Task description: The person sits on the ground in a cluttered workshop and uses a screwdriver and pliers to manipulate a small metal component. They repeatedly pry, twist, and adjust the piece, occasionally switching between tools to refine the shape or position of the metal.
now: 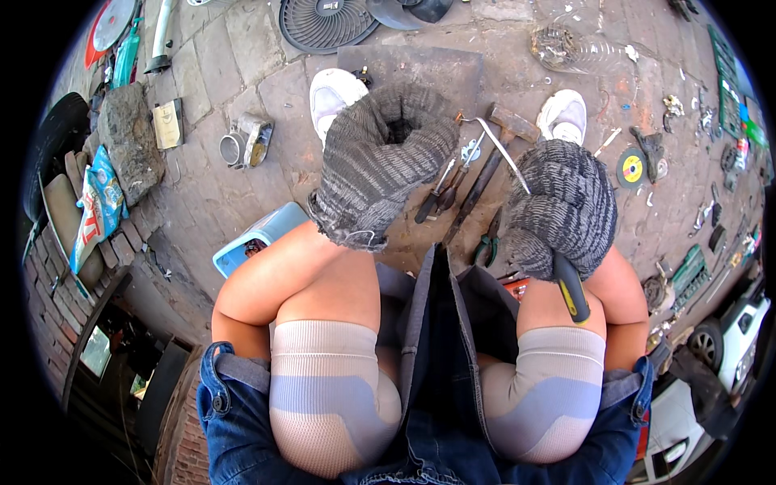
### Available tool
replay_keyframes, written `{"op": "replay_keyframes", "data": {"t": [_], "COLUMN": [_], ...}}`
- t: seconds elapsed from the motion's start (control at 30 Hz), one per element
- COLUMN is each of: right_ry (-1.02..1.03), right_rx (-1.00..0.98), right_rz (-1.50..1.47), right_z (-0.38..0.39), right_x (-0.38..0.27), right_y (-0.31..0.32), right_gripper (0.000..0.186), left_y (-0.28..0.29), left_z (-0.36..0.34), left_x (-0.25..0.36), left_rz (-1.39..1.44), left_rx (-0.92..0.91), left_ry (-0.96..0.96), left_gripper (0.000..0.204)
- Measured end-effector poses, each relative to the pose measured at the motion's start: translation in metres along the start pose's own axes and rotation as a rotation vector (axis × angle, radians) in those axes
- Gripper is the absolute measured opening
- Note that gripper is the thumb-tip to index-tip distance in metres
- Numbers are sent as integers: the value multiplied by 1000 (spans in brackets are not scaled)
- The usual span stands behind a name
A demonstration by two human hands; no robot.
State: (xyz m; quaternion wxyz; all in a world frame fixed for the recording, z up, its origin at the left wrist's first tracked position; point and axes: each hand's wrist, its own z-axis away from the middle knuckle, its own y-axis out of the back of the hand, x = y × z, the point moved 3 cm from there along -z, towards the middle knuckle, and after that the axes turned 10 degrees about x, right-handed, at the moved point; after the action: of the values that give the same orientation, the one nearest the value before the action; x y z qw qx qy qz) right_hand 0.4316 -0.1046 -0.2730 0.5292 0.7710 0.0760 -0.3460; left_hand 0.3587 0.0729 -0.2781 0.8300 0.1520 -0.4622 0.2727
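Both my hands wear grey and black knitted gloves. My right hand (pixel 566 202) is closed round a hook tool with a black-and-yellow handle (pixel 572 291); its thin metal shaft (pixel 507 158) slants up and left, bending at the end. That bent end has a copper-coloured tip and lies close to the fingers of my left hand (pixel 376 166). My left fingers are curled into a ring around a dark gap; what they hold, if anything, is hidden. Between the hands, on the ground, lie a hammer (pixel 513 124), screwdrivers (pixel 440 198) and pliers (pixel 487 242).
A flat metal plate (pixel 436 73) lies ahead, beyond it a round black fan grille (pixel 327 24). A blue container (pixel 259 234) stands by my left leg. Left are a metal clamp-like part (pixel 246 141) and a stone block (pixel 129 141). A yellow-centred disc (pixel 631 167) and scattered parts lie right.
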Motion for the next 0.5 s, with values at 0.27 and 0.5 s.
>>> {"op": "replay_keyframes", "data": {"t": [0.27,0.5], "right_ry": [217,316], "right_rx": [95,78], "right_rz": [-100,5], "right_z": [-13,-4], "right_x": [-11,-11], "right_y": [15,20], "right_gripper": [21,24], "left_y": [4,-3], "left_z": [2,0], "left_x": [-1,8], "left_rz": [-64,13], "left_rx": [63,15], "left_ry": [-59,17], "left_gripper": [15,16]}}
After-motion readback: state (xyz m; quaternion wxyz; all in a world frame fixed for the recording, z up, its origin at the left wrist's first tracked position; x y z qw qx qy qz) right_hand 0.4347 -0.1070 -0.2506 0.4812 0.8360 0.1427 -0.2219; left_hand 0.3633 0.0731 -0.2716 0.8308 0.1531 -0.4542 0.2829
